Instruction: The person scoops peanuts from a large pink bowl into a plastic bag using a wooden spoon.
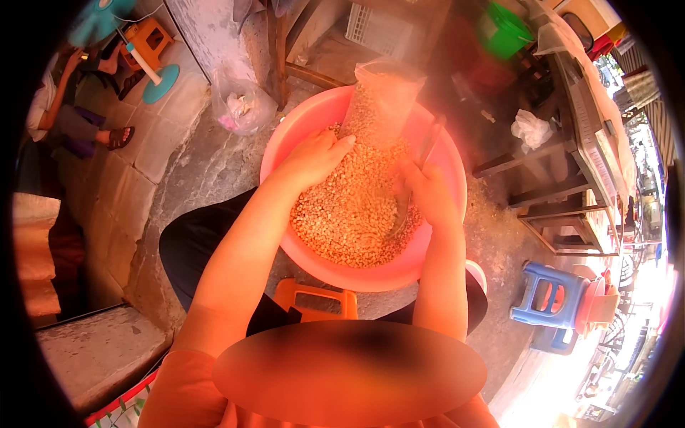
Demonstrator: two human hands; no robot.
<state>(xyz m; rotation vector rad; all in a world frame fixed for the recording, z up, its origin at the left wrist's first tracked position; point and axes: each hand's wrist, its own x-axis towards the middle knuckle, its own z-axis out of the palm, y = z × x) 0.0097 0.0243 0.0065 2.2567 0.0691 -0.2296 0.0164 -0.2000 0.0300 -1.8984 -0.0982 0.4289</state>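
Nearest me, an orange plastic stool [316, 298]. Above it the round pink plastic basin [457, 187] of loose yellow kernels [342, 221]. My left hand [314, 155] steadies the clear plastic bag [382, 100] standing in the basin; my right hand [427, 191] grips a metal scoop [408, 207]. The bag looks limp and slippery, probably heavy when full; best held at its rim.

We see both forearms bare from the elbows down, entering from the lower middle of the frame. Our left hand [314, 157] and right hand [427, 191] wear no gloves, and we can make out no rings, watch or bracelets on the wrists. At the bottom edge an orange top [178, 392] with short sleeves covers the shoulders. Black trousers [193, 250] cover the knees at centre left and lower right.
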